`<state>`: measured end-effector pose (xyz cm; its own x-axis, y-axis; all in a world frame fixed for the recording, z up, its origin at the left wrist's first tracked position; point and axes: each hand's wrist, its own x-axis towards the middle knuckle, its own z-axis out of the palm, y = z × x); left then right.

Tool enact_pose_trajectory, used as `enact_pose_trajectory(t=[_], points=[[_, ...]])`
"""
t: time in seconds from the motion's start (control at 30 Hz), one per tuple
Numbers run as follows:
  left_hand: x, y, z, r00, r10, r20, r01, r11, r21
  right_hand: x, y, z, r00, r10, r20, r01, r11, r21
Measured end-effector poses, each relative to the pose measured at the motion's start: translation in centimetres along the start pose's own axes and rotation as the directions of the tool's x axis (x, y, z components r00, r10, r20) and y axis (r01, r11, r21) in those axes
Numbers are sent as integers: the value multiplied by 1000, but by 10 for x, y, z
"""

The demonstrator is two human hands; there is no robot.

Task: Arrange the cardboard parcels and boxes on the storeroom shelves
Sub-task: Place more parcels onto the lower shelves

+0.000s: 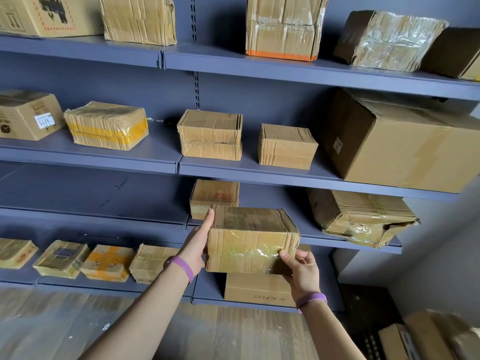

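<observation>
I hold a taped cardboard parcel (253, 239) in the air with both hands, in front of the third shelf (337, 241) from the top. My left hand (198, 245) presses its left side with the thumb up along the edge. My right hand (301, 267) grips its lower right corner, thumb on the front face. Just behind the parcel a small box with a red stamp (214, 194) sits on that shelf. A torn, tape-wrapped parcel (361, 216) lies to the right on the same shelf.
Blue metal shelves hold many cardboard parcels. A big box (400, 144) fills the right of the second shelf. Several small parcels (104, 261) line the lower shelf at left, and a flat box (257, 289) lies below my hands. More cartons (428, 336) stand on the floor at right.
</observation>
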<state>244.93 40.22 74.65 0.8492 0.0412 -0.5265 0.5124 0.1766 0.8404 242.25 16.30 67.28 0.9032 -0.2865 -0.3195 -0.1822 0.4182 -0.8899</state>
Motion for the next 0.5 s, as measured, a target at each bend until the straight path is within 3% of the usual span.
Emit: enact_pose_trajectory(t=[0.13, 0.37, 0.5], points=[[2, -2, -2, 1000, 15, -25, -15, 1000, -25, 4, 2, -4, 999, 3, 47, -1, 1000, -27], [6, -6, -6, 987, 157, -19, -157, 987, 32, -1, 4, -1, 953, 11, 302, 50, 980, -194], [5, -8, -13, 982, 188, -3, -187, 979, 78, -11, -4, 11, 978, 48, 205, -3, 977, -213]])
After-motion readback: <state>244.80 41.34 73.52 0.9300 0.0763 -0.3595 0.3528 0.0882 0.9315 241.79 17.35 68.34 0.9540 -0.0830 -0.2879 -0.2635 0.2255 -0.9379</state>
